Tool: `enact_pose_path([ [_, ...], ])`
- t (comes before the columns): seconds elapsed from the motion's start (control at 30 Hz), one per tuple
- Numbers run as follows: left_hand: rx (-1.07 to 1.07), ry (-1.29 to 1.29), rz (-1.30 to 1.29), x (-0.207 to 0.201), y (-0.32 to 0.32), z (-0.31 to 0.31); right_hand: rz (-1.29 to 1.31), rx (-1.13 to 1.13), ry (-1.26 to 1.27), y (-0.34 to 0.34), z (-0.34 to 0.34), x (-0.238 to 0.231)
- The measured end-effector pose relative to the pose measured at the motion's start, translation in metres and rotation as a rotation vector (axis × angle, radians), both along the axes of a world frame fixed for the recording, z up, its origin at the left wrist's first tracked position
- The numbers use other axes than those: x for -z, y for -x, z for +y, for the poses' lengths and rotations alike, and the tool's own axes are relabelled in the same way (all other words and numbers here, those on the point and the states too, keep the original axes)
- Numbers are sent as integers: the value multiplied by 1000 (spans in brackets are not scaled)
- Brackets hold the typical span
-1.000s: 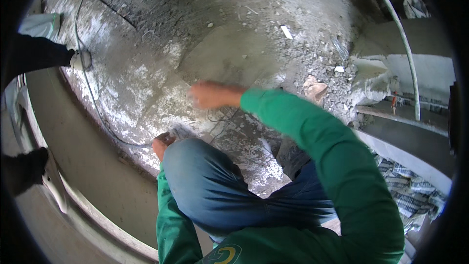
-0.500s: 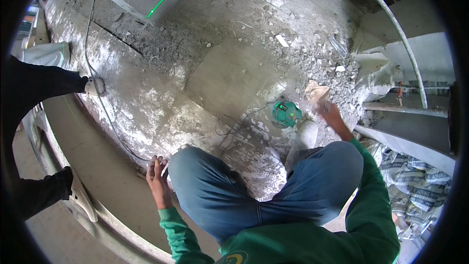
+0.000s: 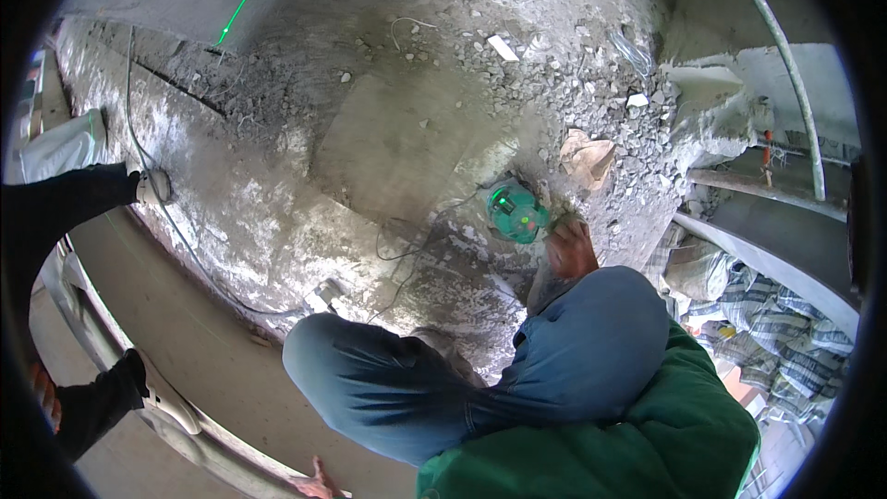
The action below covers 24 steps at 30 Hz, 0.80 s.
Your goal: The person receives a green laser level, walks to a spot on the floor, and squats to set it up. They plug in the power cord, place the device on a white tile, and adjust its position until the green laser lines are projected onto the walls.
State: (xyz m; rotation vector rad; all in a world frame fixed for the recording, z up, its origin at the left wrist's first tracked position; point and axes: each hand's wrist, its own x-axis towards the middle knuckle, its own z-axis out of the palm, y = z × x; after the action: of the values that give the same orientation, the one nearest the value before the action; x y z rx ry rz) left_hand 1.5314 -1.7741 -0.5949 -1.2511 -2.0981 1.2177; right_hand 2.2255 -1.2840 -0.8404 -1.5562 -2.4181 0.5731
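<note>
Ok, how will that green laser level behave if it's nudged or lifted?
The green laser level has a hard-looking, rounded case, so it should stay stiff when lifted. A push could make it rock or tip, since the floor looks rough and gritty. Its glowing window may be fragile.

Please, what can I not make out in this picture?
Head view:
right hand: whether it touches the green device is too small to tell;
right forearm: hidden behind the right knee;
left hand: partly cut off by the lower edge;
co-worker: upper body cut off by the left edge.
</note>
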Motion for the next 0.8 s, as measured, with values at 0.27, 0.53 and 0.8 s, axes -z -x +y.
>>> enact_pose_path([
  [0.27, 29, 58, 150, 19, 6, 2, 74, 368, 38, 1, 28, 28],
  [0.53, -721, 361, 212, 19, -16, 30, -193, 319, 57, 8, 37, 49],
  [0.8, -744, -376, -117, 20, 9, 18, -140, 230, 231, 1, 33, 55],
])
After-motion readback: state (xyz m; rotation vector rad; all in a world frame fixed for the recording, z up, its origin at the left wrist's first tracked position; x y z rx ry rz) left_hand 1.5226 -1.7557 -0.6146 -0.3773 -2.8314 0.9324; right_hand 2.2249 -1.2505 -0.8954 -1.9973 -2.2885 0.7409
